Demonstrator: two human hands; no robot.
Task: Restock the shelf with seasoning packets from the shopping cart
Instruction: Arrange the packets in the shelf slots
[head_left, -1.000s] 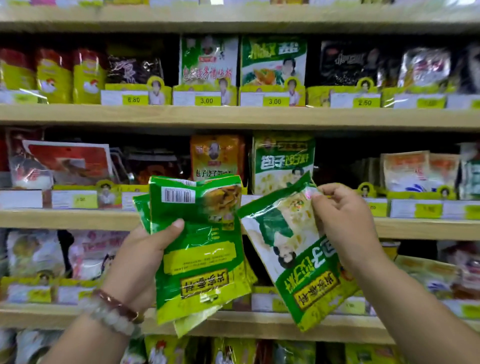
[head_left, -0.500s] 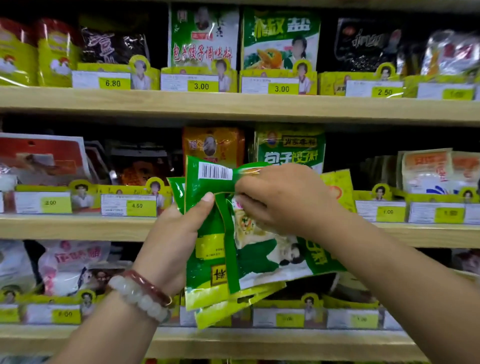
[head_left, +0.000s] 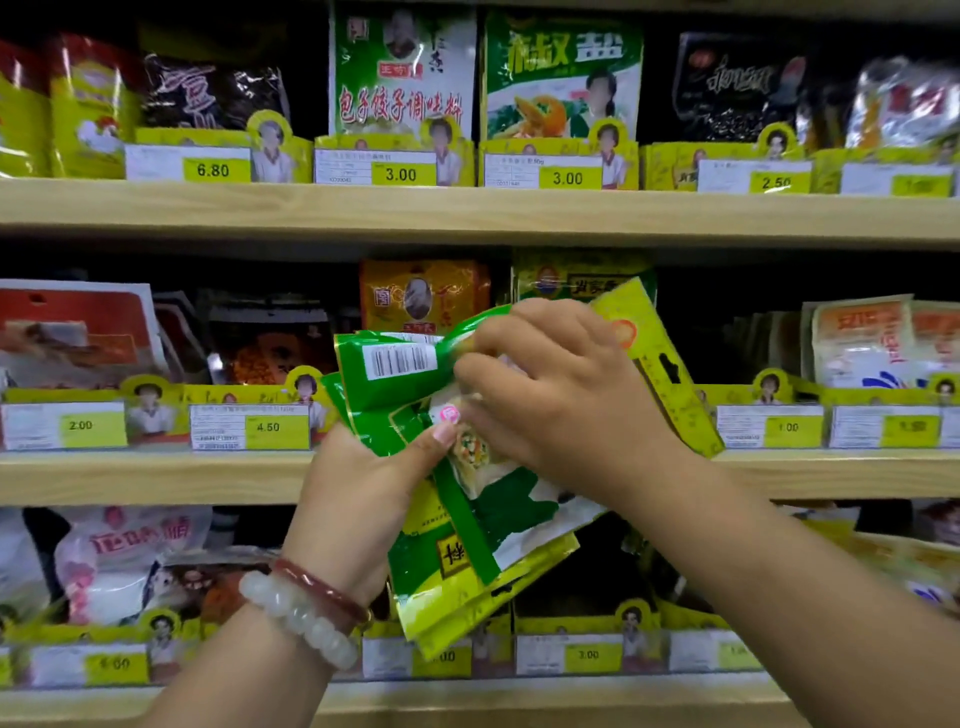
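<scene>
Green seasoning packets (head_left: 457, 525), held upright by the left hand (head_left: 358, 499), are pinched by the right hand (head_left: 561, 395), shelf (head_left: 156, 475) slot directly behind

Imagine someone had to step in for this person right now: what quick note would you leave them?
Left hand: grips a bunch of green seasoning packets from below, thumb pressed on the front one.
Right hand: fingers curled over the tops of the same packets, apparently gathering or sorting them.
Packets are held in front of the middle shelf, where a matching green packet stands behind the hands.
Done: packets are at the shelf.
Left: none of the held packets is shelved yet; set them by the matching one. The cart is not in view.
</scene>
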